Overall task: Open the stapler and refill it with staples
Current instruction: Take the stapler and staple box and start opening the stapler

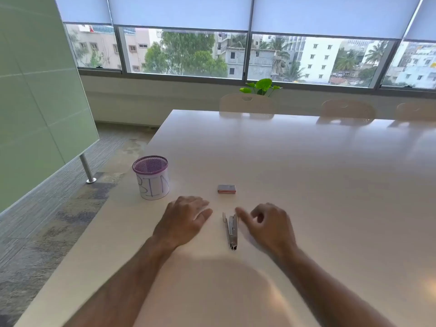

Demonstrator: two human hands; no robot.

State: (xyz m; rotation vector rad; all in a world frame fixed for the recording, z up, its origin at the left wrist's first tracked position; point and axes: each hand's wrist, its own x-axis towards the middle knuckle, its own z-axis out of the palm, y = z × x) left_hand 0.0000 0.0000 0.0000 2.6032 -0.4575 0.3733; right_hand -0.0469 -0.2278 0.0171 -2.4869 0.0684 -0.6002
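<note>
A small silver stapler [231, 230] lies on its side on the white table [295, 166], lengthwise toward me, its two arms slightly parted at the far end. A small box of staples [226, 188] lies just beyond it. My left hand [182, 220] hovers palm down left of the stapler, fingers apart, holding nothing. My right hand [269, 224] is just right of the stapler, fingers loosely curled, the index fingertip close to the stapler's far end. It holds nothing.
A purple mesh cup labelled BIN [152, 177] stands at the table's left edge, left of the staple box. Chairs [246, 103] line the far side. A green glass partition [35, 102] stands on the left, over carpet.
</note>
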